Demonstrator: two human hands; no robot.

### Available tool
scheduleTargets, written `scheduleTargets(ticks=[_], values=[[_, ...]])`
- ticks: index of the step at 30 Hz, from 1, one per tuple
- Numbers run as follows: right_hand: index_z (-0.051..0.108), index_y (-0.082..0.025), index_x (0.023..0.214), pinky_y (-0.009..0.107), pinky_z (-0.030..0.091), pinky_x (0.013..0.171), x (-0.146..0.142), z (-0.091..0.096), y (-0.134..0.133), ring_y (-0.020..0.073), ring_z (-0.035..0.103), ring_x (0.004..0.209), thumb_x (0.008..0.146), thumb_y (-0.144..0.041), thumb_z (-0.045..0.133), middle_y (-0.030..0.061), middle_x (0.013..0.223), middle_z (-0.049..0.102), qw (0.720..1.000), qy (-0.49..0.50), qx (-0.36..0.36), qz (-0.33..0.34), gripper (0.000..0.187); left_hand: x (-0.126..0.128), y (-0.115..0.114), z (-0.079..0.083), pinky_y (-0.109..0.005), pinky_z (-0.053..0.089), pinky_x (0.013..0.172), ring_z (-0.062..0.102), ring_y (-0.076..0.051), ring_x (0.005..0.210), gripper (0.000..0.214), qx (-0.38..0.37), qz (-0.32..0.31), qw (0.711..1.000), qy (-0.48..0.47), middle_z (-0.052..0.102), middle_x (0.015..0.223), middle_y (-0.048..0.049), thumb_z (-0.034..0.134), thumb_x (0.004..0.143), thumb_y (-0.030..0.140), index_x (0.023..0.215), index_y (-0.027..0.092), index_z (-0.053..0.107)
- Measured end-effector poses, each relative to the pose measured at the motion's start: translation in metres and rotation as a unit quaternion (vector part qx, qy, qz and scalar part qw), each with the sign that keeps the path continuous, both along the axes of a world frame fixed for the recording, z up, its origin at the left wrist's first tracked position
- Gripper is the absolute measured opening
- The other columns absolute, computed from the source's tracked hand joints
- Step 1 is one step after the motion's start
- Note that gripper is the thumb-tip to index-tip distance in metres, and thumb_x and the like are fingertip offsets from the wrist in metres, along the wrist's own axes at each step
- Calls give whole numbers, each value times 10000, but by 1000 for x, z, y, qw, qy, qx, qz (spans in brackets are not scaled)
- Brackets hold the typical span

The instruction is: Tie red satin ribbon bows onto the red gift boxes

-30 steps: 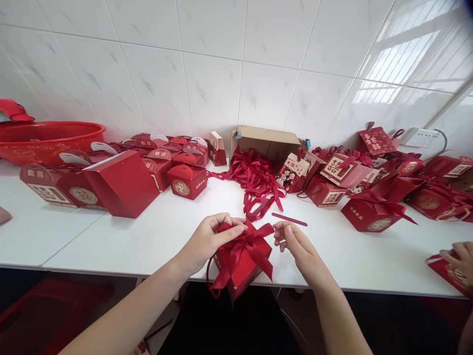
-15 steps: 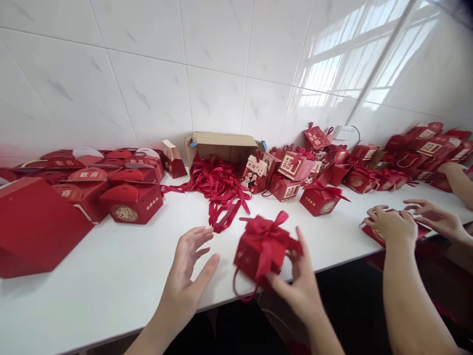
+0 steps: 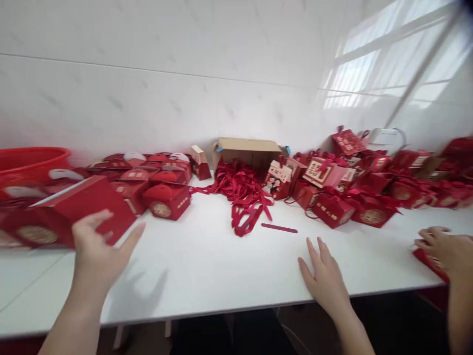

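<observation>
My left hand [image 3: 99, 251] is raised over the white table [image 3: 207, 266] with its fingers spread, just in front of a large tilted red box [image 3: 83, 207]; it holds nothing. My right hand [image 3: 325, 278] lies flat and open near the table's front edge. A short strip of red ribbon [image 3: 279, 228] lies beyond it. A tangled heap of red ribbons [image 3: 244, 192] spills from a cardboard box [image 3: 246, 150] at the back. The bow-tied box seen earlier is no longer in my hands.
Several red gift boxes with domed handles [image 3: 166, 199] stand at the left beside a red basin [image 3: 29, 160]. Many ribbon-tied red boxes [image 3: 354, 187] crowd the right. Another person's hand [image 3: 441, 249] rests on a flat red box at the right edge.
My right hand let go of the bow-tied box, which is now out of my hands. My left hand swung left toward the large red box. The view turned back left.
</observation>
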State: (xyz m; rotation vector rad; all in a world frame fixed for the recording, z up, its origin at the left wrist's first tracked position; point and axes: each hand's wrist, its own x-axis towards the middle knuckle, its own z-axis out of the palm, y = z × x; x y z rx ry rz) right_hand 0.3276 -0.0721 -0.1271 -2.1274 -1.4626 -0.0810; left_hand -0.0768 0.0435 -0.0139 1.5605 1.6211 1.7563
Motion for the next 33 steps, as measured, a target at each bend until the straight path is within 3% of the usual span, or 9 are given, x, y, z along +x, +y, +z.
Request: scheduleTargets(ticks=[2, 8, 13, 18, 23, 26, 28, 31, 33], values=[[485, -184, 1344, 580, 288, 1057, -3, -5, -2, 339, 344, 1354, 915, -415, 260, 122, 1455, 408, 997, -49, -51, 14, 536, -27, 17, 14, -569, 229, 1123, 305, -391, 1352, 697, -1, 123, 984, 130, 357, 1441, -107, 729, 645, 510, 1218, 279, 405], [522, -214, 1326, 568, 334, 1034, 4, -6, -1, 315, 396, 1329, 899, -474, 231, 65, 1425, 467, 993, -93, -74, 24, 579, -52, 19, 23, -632, 181, 1066, 222, -407, 1382, 644, -4, 133, 952, 276, 377, 1449, -26, 583, 775, 496, 1319, 213, 387], [518, -201, 1329, 585, 342, 1020, 5, -12, -4, 326, 393, 1328, 888, -478, 218, 75, 1425, 465, 993, -102, -60, 25, 601, -70, 5, 27, -669, 239, 1017, 231, -443, 1361, 692, 73, 288, 931, 212, 322, 1505, -71, 665, 715, 546, 1264, 196, 431], [536, -205, 1304, 599, 328, 1027, 9, -11, -2, 336, 386, 1330, 878, -479, 254, 86, 1413, 478, 996, -66, -47, 30, 579, -80, -3, 28, -442, 461, 920, 574, -263, 1133, 438, -56, 189, 967, 160, 651, 1098, 85, 528, 808, 546, 1066, 192, 531], [667, -193, 1099, 664, 282, 1033, -27, 6, -5, 394, 456, 1260, 831, -496, 425, 142, 1265, 598, 992, 101, 48, 67, 472, -25, -39, 9, -284, 501, 838, 614, -176, 879, 291, -4, 83, 979, 184, 599, 955, 52, 588, 797, 453, 987, 232, 593], [580, -263, 1243, 528, 365, 1063, -86, 26, -10, 302, 467, 1281, 878, -450, 490, 104, 1354, 536, 921, 294, 71, 247, 419, 36, -73, -3, -307, 519, 778, 595, -206, 825, 187, 35, -28, 979, 200, 584, 858, -20, 630, 780, 371, 902, 228, 630], [360, -285, 1427, 498, 316, 1106, -126, 39, -11, 298, 328, 1376, 811, -467, 623, 92, 1490, 369, 856, 363, 69, 362, 694, 76, -95, -10, -336, 532, 805, 596, -240, 925, 234, 25, -122, 978, 166, 590, 958, -59, 602, 808, 352, 1013, 243, 630], [188, -258, 1483, 500, 318, 1102, -160, 51, -8, 354, 307, 1375, 531, -486, 848, 136, 1512, 307, 791, 452, 98, 399, 1181, 114, -119, -27, -369, 518, 933, 492, -276, 1218, 412, -27, -254, 964, 78, 463, 1326, -75, 393, 921, 400, 1304, 319, 520], [216, -263, 1467, 473, 395, 1054, -164, 54, -5, 349, 406, 1318, 499, -405, 881, 137, 1457, 397, 785, 478, 76, 386, 1183, 120, -125, -40, -368, 503, 974, 445, -273, 1284, 438, -59, -262, 962, 38, 397, 1400, -46, 288, 955, 393, 1347, 360, 480]])
